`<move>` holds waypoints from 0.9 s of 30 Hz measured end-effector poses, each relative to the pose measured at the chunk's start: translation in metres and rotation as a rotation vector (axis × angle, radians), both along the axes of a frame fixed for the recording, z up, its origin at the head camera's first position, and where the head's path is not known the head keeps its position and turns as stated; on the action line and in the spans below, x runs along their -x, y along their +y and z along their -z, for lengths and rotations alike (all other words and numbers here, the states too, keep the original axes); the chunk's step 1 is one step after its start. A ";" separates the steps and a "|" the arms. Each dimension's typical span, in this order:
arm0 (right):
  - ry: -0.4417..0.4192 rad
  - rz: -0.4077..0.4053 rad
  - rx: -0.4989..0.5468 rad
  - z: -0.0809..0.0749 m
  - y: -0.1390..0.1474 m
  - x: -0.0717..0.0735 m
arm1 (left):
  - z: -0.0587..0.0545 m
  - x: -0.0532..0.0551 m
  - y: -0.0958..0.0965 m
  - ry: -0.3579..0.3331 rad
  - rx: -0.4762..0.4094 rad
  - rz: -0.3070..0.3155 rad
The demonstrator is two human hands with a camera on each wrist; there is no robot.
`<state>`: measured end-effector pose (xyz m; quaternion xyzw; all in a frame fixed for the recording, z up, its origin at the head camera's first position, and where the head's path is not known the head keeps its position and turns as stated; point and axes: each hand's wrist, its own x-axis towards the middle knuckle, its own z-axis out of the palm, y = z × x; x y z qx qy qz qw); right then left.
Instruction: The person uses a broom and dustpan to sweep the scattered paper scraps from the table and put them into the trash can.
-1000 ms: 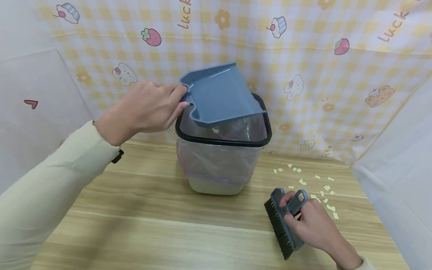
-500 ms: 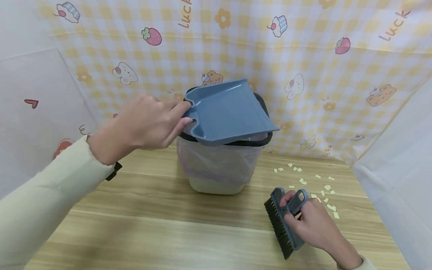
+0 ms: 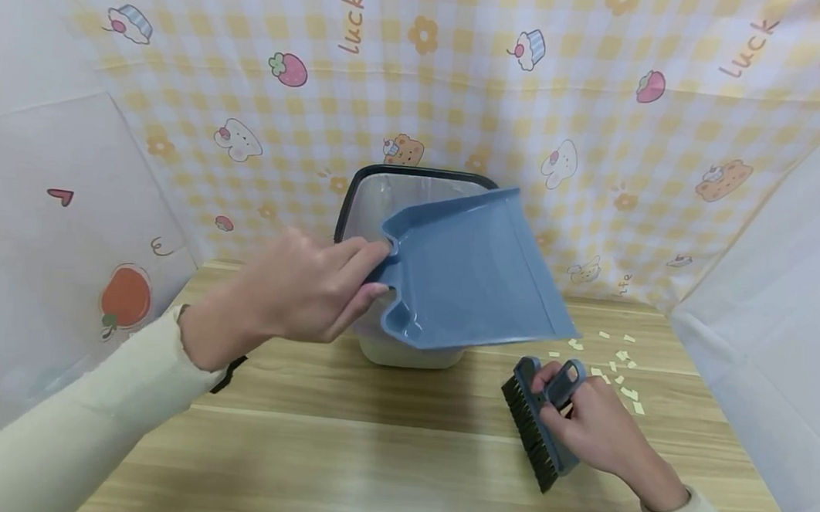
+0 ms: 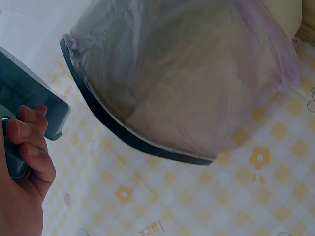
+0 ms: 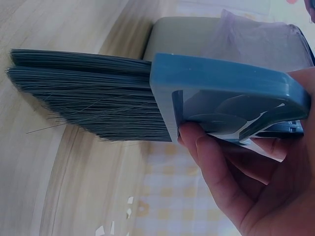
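Note:
My left hand grips the short handle of a blue dustpan. The dustpan hangs tilted in front of a bin lined with a thin clear-purple bag, hiding much of the bin's right and front rim. No scraps show on the pan's face. On the right, my right hand holds a blue hand brush with dark bristles. Close up in the left wrist view, fingers curl around the dustpan's handle, beside the bag-lined bin.
Small pale paper scraps lie scattered over the right of the wooden table, behind the brush. A yellow checked cloth hangs behind the bin, with white sheets along the sides.
The left hand has brought the dustpan from over the bin's mouth downward, rightward and nearer, uncovering the bin's back left rim. My right hand and the brush have stayed put.

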<state>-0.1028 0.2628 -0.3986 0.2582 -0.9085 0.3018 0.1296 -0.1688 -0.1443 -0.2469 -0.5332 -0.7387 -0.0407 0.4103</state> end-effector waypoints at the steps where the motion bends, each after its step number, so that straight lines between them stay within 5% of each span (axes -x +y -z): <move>1: 0.000 0.002 0.000 0.000 0.000 0.000 | 0.002 -0.002 0.001 0.001 0.002 0.005; 8: -0.007 0.008 0.020 0.002 0.003 -0.001 | 0.021 -0.018 0.010 -0.016 0.045 0.027; 15: 0.074 -0.035 -0.025 0.003 0.007 0.002 | 0.043 -0.027 0.015 -0.011 0.048 0.071; 23: -0.083 0.005 0.018 -0.003 0.004 -0.001 | 0.079 -0.032 0.020 -0.039 0.049 0.106; 27: -0.068 0.027 -0.011 -0.004 0.003 -0.001 | 0.100 -0.033 0.021 -0.108 0.073 0.118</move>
